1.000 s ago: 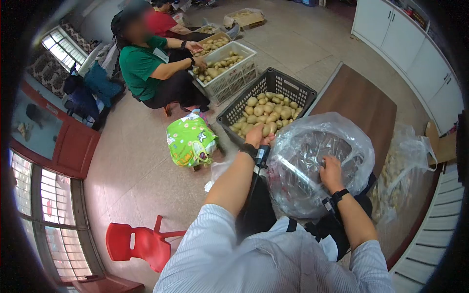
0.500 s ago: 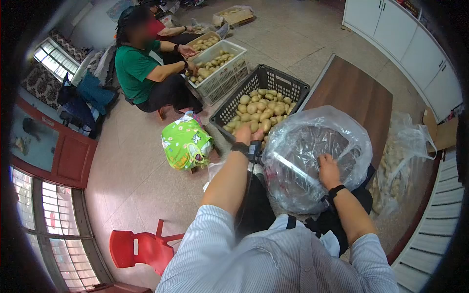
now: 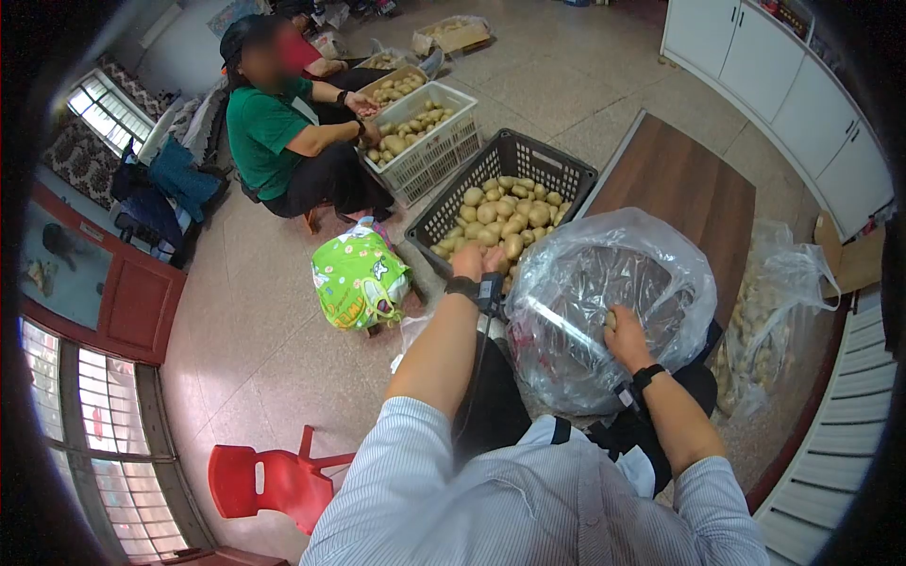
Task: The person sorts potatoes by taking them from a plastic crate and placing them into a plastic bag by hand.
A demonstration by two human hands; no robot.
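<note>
My left hand [image 3: 478,260] reaches over the near rim of a black plastic crate [image 3: 564,160], touching the pile of potatoes [image 3: 511,209]. Its fingers look apart, partly lost among the potatoes. Closed around a small potato [image 3: 611,320], my right hand [image 3: 630,342] hovers over the mouth of a large clear plastic bag [image 3: 547,363]. The bag stands between my knees with its rim folded outward. Reflections hide most of what is inside it.
A brown wooden table [image 3: 672,179] adjoins the bag. At right sits another plastic bag of potatoes [image 3: 760,330]. A person in green [image 3: 269,132] handles potatoes at a white crate [image 3: 429,156]. A green patterned bag [image 3: 359,278] and red chair [image 3: 274,481] are on the left.
My right hand has turned and drawn slightly left, and a potato now shows in its fingers. My left hand has stayed at the crate with a slight shift.
</note>
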